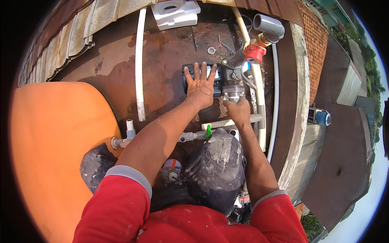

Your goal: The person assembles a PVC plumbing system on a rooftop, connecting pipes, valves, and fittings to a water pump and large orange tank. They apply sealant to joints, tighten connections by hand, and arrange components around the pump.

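Note:
A water pump with a black motor (217, 90) and a grey pump head (232, 76) lies on the brown, stained surface ahead of me. My left hand (201, 90) rests flat on the motor, fingers spread and pointing away. At the near end of the pump head is a grey pipe fitting (233, 90). My right hand (239, 111) closes round the fitting's near end, thumb on its left side; some fingers are hidden beneath. From the pump's far side rises a pipe with a red valve or union (254, 53), topped by a grey elbow (269, 26).
An orange tank (56, 141) stands at left, its outlet piped toward a green-handled valve (208, 131). White pipes (140, 65) run across the surface. White foam packing (175, 14) lies at the far side. A can (172, 165) stands between my knees. A roof edge (298, 109) drops away at right.

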The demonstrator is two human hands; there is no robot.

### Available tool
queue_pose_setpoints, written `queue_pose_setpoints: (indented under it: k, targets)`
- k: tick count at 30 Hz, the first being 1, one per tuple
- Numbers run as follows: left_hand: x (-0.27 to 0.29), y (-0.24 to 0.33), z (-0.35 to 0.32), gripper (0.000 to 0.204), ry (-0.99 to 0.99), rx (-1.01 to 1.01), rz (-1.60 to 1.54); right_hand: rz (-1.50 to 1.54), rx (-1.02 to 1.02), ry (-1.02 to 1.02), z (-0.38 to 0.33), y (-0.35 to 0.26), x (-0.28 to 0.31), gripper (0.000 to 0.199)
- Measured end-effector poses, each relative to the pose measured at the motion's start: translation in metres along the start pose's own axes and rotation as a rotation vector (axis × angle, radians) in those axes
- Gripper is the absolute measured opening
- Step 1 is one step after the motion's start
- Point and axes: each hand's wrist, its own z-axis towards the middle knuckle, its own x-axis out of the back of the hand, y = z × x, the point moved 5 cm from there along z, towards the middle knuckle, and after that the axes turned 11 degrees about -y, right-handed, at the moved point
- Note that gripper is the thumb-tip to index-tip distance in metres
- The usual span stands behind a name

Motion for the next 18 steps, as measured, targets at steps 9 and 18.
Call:
queue_pose_setpoints:
  k: [9,18]
  targets:
    - [0.008,0.0,-0.001,0.121,-0.059,-0.001,-0.054,0.738,-0.105,-0.661,0.032,0.028,-0.006,0.027]
    - [0.009,0.006,0.002,0.13,-0.063,0.023,-0.026,0.488,-0.067,-0.389,0.019,0.016,-0.001,0.025]
